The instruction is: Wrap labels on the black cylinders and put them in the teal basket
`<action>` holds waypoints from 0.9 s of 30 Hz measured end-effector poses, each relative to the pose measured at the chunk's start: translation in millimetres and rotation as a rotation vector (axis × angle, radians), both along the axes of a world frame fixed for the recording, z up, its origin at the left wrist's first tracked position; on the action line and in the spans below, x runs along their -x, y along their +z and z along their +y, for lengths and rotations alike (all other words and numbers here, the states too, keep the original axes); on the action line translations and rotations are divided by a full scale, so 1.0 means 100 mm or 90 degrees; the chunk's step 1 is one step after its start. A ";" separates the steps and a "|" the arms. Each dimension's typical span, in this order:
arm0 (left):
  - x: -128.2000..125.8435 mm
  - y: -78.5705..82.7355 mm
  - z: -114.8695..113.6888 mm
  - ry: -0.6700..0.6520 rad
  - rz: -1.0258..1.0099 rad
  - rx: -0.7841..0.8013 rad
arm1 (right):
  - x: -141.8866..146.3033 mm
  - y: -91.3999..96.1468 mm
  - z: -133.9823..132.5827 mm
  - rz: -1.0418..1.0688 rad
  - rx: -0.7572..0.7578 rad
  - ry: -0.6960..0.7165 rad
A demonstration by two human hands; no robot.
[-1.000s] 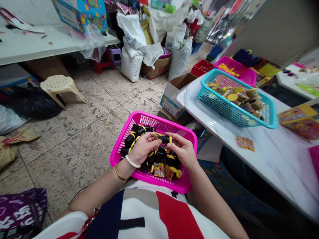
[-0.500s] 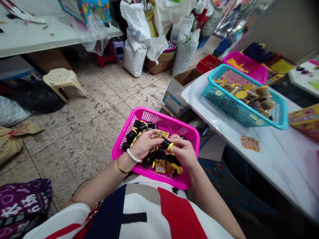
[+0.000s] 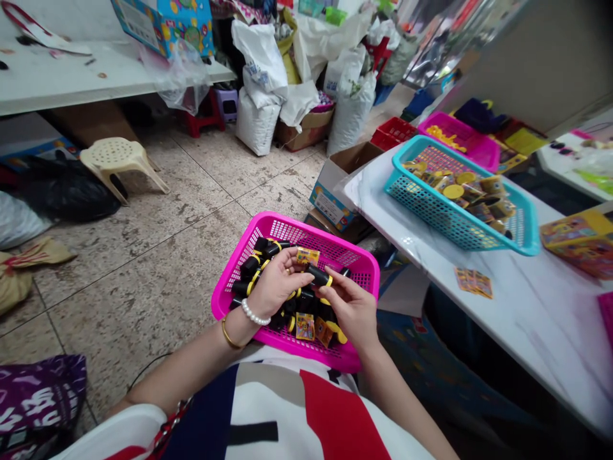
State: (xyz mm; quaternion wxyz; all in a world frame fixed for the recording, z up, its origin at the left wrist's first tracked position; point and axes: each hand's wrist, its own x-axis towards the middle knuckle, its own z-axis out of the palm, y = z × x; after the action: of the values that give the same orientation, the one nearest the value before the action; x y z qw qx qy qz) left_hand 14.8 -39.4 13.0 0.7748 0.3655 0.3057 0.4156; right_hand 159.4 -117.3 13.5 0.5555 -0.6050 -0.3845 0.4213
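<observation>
A pink plastic mesh basket (image 3: 335, 246) rests on my lap, holding many black tubes with yellow rings and caps, plus small printed cards (image 3: 305, 326). Above it, my left hand (image 3: 280, 282), wearing a pearl bracelet and a gold bangle, and my right hand (image 3: 348, 308) both grip one black tube (image 3: 318, 276). A yellow ring (image 3: 329, 280) sits at the tube's right end, between my right fingers. A small yellow-orange card (image 3: 307, 256) lies just beyond my left fingers. My hands hide part of the basket's contents.
To the right, a white marble table (image 3: 498, 306) holds a teal mesh basket (image 3: 460, 220) of packaged yellow-capped items and loose cards (image 3: 474, 282). A pink basket (image 3: 460, 137) stands beyond it. A plastic stool (image 3: 115, 156) and white sacks (image 3: 256, 121) stand on the tiled floor.
The black tube has turned from sloping to nearly level in my fingers. My right hand has shifted slightly to the right, and the view has moved a little.
</observation>
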 end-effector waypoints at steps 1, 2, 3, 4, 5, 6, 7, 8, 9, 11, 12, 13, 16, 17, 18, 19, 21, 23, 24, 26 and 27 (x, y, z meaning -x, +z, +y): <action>0.00 0.01 -0.01 0.001 0.009 -0.026 | 0.01 -0.01 0.00 0.044 0.023 0.014; -0.01 0.01 -0.01 0.001 0.018 -0.050 | 0.01 -0.01 0.01 0.089 0.040 0.031; -0.01 0.01 -0.02 -0.001 0.023 -0.068 | 0.00 -0.02 0.02 0.127 0.050 0.045; -0.01 0.01 -0.02 -0.005 0.025 -0.080 | 0.00 -0.02 0.03 0.155 0.050 0.053; -0.01 0.01 -0.03 -0.009 0.026 -0.084 | -0.02 -0.03 0.04 0.171 0.046 0.055; -0.01 0.01 -0.02 -0.011 0.028 -0.078 | -0.04 -0.03 0.05 0.181 0.041 0.053; -0.01 0.01 -0.01 -0.011 0.038 -0.067 | -0.06 -0.03 0.06 0.186 0.037 0.050; 0.01 0.00 0.00 -0.009 0.059 -0.054 | -0.09 -0.03 0.06 0.190 0.033 0.046; 0.02 0.00 0.01 -0.009 0.089 -0.044 | -0.14 -0.03 0.06 0.193 0.029 0.039; 0.05 0.00 0.05 -0.028 0.174 -0.053 | -0.23 -0.02 0.06 0.202 0.013 0.007; 0.05 0.01 0.06 -0.051 0.224 -0.084 | -0.29 -0.02 0.05 0.205 0.006 -0.013; 0.05 0.02 0.07 -0.080 0.275 -0.139 | -0.34 -0.01 0.04 0.205 0.001 -0.032; -0.04 0.07 0.06 -0.156 0.416 -0.386 | -0.46 0.00 -0.01 0.178 -0.003 -0.066; -0.08 0.08 0.04 -0.178 0.453 -0.459 | -0.48 0.00 -0.03 0.160 -0.005 -0.071; -0.13 0.08 0.02 -0.204 0.481 -0.510 | -0.49 0.02 -0.06 0.141 -0.008 -0.075; -0.17 0.08 0.01 -0.241 0.500 -0.538 | -0.50 0.03 -0.08 0.124 -0.013 -0.078; -0.24 0.07 -0.02 -0.338 0.508 -0.538 | -0.50 0.06 -0.12 0.103 -0.025 -0.085; -0.27 0.07 -0.02 -0.435 0.502 -0.468 | -0.50 0.06 -0.15 0.104 -0.039 -0.088; -0.29 0.08 -0.02 -0.469 0.503 -0.417 | -0.51 0.06 -0.16 0.109 -0.044 -0.089; -0.31 0.10 -0.01 -0.489 0.512 -0.329 | -0.51 0.03 -0.18 0.121 -0.044 -0.095; -0.33 0.12 0.00 -0.476 0.515 -0.305 | -0.52 0.02 -0.20 0.126 -0.040 -0.099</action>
State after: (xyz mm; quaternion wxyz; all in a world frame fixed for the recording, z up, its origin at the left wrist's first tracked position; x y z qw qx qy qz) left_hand 47.5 -39.3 24.6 0.5867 0.7417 0.3250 -0.0004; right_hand 211.0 -136.9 15.7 0.6405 -0.5708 -0.2929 0.4221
